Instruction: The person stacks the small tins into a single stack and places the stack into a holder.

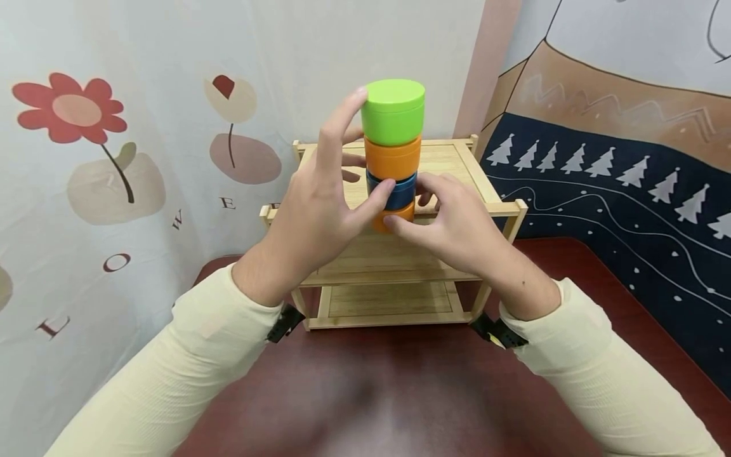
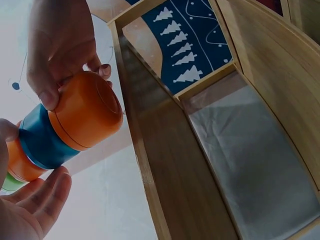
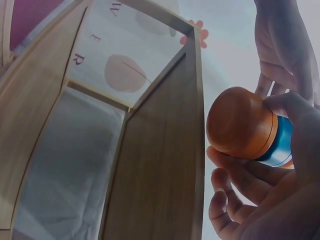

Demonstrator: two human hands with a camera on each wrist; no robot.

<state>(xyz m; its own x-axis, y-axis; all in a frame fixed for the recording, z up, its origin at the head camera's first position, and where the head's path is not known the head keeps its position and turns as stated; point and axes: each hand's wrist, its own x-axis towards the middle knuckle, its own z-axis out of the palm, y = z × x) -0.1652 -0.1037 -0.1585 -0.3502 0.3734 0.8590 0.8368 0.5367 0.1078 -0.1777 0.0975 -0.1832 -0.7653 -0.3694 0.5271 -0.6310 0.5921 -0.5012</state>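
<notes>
Several round lidded jars stand stacked in an upright column in the head view: a green jar (image 1: 394, 117) on top, an orange jar (image 1: 393, 160), a dark blue jar (image 1: 403, 193), then a lower orange jar (image 2: 90, 112). My left hand (image 1: 311, 200) holds the column from the left, thumb against the blue jar, index fingertip at the green lid's edge. From the right, my right hand (image 1: 459, 219) grips the bottom orange jar between thumb and fingers. Both wrist views show that jar's underside, held up off any surface.
Behind and below the jars stands a light wooden tiered rack (image 1: 382, 270) on a dark red tabletop (image 1: 388, 387). Its side rails rise left and right of the hands. A flower-print curtain (image 1: 154, 76) hangs at the back left, a tree-print cloth (image 1: 605, 203) at the right.
</notes>
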